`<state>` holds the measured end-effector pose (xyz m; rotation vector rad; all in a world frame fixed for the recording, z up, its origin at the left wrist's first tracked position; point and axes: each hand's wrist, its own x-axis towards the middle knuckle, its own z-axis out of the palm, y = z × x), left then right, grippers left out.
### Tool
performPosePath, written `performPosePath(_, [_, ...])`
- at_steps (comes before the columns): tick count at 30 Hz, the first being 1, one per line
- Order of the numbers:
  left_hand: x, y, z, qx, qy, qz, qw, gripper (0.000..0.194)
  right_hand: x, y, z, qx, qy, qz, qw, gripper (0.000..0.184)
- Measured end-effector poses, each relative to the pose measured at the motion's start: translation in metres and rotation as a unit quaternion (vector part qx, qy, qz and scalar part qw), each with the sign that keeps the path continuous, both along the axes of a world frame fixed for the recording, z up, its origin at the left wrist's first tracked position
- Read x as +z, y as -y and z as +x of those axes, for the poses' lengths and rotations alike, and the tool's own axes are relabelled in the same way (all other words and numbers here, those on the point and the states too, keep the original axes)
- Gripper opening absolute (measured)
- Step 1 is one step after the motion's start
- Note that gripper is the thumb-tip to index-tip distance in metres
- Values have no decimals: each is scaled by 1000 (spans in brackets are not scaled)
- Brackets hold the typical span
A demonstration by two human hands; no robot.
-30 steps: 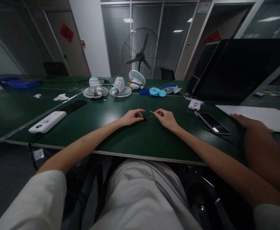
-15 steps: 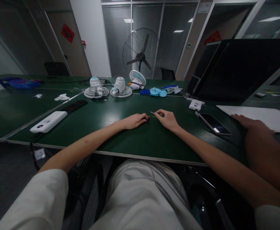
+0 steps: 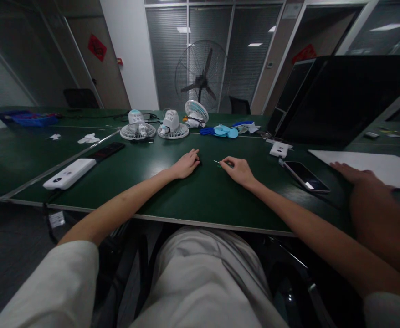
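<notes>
Centrally, right hand (image 3: 239, 171) pinching thin rod (image 3: 216, 161), not set down; left hand (image 3: 185, 165) loosely spread, apparently empty, at bench (image 3: 186, 202).

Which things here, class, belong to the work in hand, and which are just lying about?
In use:
thin rod, pinched in the right hand
left hand nearby, seemingly empty

Apparently just lying about:
phone
three small fans
long white device
crumpled tissue

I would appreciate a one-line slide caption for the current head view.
Right hand pinches a thin pin-like piece; left hand rests on the green table.
</notes>
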<state>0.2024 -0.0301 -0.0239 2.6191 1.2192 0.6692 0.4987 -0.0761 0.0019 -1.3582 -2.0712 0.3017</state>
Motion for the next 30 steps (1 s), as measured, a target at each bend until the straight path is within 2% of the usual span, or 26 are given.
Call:
performPosePath(2, [-2, -6, -9, 63, -13, 12, 998, 24, 0, 0, 0, 6, -2, -3, 1000, 38])
performPosePath(4, [-2, -11, -18, 110, -22, -6, 994, 25, 0, 0, 1, 10, -3, -5, 1000, 38])
performPosePath(6, [-1, -14, -25, 133, -29, -20, 990, 27, -1, 0, 1, 9, -2, -7, 1000, 38])
performPosePath(10, [3, -14, -29, 152, -42, 7, 988, 30, 0, 0, 2, 14, -8, -12, 1000, 38])
performPosePath(16, [6, -9, -27, 122, -74, 2, 990, 37, 0, 1, 3, 17, -15, -11, 1000, 39])
performPosePath(26, [9, -6, -26, 114, -80, 6, 990, 38, 1, 1, 2, 13, -10, -13, 1000, 39])
performPosePath(28, [11, -3, -23, 86, -67, -5, 994, 38, 0, -1, 2, 13, -12, -8, 1000, 39])
performPosePath(30, [13, 1, -13, 27, -35, -14, 999, 36, -2, -2, 2, 2, -14, 4, 1000, 39])
